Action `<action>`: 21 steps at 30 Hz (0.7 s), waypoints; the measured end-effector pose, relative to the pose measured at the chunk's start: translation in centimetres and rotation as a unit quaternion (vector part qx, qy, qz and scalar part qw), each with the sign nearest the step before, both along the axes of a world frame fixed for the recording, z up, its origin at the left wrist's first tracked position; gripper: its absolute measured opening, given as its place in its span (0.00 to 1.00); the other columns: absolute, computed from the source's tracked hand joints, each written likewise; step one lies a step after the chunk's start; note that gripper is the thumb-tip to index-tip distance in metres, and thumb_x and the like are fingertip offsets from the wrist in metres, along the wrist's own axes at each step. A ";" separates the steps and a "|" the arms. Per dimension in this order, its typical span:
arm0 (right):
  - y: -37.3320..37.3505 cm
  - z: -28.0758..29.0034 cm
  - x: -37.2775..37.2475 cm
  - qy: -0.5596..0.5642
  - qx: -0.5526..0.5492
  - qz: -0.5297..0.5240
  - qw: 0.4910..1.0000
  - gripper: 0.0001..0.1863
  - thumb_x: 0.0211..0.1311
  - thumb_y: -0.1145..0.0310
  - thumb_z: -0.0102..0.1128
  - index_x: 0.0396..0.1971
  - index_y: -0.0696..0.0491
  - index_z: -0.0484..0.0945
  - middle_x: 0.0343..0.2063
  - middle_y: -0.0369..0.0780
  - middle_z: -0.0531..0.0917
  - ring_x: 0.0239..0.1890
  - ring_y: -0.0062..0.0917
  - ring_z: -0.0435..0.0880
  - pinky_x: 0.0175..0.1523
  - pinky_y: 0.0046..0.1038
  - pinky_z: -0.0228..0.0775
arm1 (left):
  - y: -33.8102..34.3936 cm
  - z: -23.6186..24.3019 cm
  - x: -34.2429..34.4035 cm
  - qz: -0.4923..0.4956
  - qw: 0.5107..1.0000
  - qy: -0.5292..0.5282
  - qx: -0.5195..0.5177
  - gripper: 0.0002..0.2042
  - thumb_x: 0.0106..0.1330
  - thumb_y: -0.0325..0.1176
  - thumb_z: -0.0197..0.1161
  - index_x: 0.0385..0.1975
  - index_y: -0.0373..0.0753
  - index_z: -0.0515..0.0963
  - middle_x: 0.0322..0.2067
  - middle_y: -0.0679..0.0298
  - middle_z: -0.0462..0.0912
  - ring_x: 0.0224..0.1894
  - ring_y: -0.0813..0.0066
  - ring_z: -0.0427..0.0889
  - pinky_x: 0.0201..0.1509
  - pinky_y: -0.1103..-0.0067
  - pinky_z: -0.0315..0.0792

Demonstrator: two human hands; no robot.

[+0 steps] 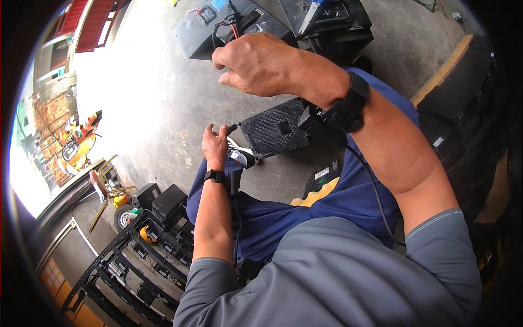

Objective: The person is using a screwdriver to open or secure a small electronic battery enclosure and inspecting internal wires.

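My left hand is low beside my knee, with fingers closed around a short black handle-like piece. That piece meets the near-left corner of a black textured panel lying beside my shoe. Higher up, my right hand hangs above the floor with its fingers curled; whatever they hold, if anything, is hidden. Just beyond it, a black cable connector and a red wire rise from an opened dark box, partly covered by the hand.
Another black box with a blue-handled tool on it stands at the far right. A black battery-like case lies by my leg. On the left are a metal rack, a wheel and an orange machine.
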State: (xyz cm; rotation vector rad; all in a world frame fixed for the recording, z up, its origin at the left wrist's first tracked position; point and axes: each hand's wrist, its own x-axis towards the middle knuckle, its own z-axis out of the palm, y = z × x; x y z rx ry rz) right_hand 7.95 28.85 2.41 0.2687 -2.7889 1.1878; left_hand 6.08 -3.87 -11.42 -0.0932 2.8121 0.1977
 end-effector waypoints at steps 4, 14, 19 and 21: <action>-0.3 -0.2 -0.1 0.003 -0.009 -0.001 1.000 0.12 0.63 0.65 0.62 0.41 0.58 0.81 0.33 0.48 0.86 0.37 0.36 0.88 0.47 0.33 0.82 | -1.2 -0.6 0.1 -0.096 0.995 0.040 0.010 0.25 0.63 0.49 0.61 0.55 0.39 0.76 0.37 0.49 0.85 0.45 0.49 0.83 0.53 0.62 0.74; -0.4 0.5 -0.3 -0.015 0.001 0.012 1.000 0.12 0.64 0.65 0.62 0.41 0.57 0.81 0.33 0.48 0.86 0.37 0.37 0.88 0.47 0.33 0.82 | -2.1 -0.7 0.3 -0.113 0.989 0.091 0.025 0.26 0.63 0.50 0.60 0.55 0.38 0.76 0.39 0.48 0.85 0.46 0.49 0.83 0.53 0.63 0.74; -0.3 -0.3 -0.2 0.020 -0.007 -0.002 1.000 0.11 0.63 0.65 0.62 0.40 0.57 0.81 0.33 0.48 0.86 0.36 0.37 0.88 0.46 0.33 0.82 | -1.1 -0.6 -0.3 -0.018 1.000 0.018 -0.010 0.27 0.60 0.47 0.63 0.56 0.38 0.75 0.38 0.49 0.85 0.45 0.49 0.83 0.54 0.64 0.74; -0.3 0.0 -0.1 0.009 -0.005 0.001 1.000 0.11 0.63 0.65 0.62 0.40 0.57 0.81 0.33 0.48 0.86 0.36 0.37 0.88 0.46 0.33 0.82 | -1.3 -0.9 -0.1 -0.023 0.998 0.043 -0.036 0.26 0.59 0.45 0.64 0.56 0.38 0.75 0.38 0.48 0.85 0.45 0.48 0.83 0.54 0.64 0.74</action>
